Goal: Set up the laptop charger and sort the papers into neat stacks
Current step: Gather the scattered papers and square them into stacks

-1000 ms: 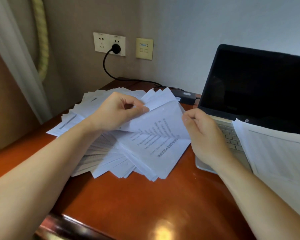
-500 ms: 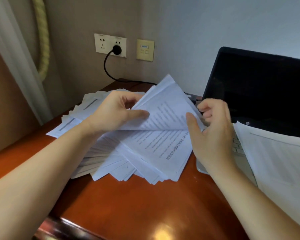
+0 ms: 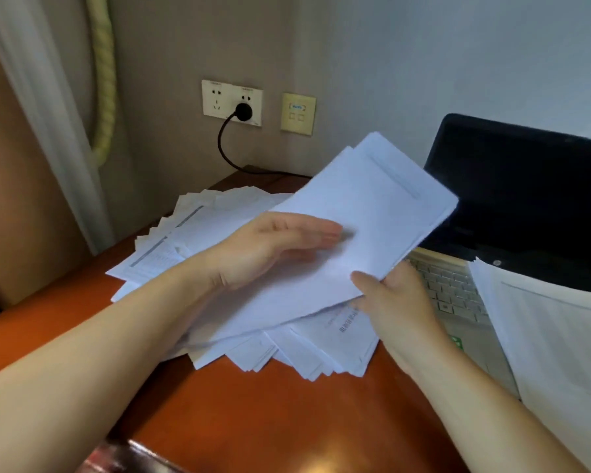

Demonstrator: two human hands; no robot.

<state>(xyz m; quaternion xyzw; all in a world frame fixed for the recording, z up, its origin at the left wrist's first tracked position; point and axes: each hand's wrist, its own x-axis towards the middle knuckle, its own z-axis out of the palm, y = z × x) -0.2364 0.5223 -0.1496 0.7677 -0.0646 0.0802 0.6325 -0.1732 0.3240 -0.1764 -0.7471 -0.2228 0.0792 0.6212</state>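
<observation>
A sheaf of papers (image 3: 372,213) is held tilted above the loose pile (image 3: 287,353) that is fanned out over the far left part of the table (image 3: 287,421). The left hand (image 3: 273,247) is laid flat on the sheaf's upper face, fingers straight and together. The sheaf's lower edge is pinched by the right hand (image 3: 393,302), thumb on top and fingers beneath. An open laptop (image 3: 526,206) is seen at the table's right edge, its keyboard partly covered by another stack (image 3: 543,336). A black plug (image 3: 243,111) is seated in the wall socket (image 3: 219,100), and its cable (image 3: 223,155) is led down to the table's far edge.
</observation>
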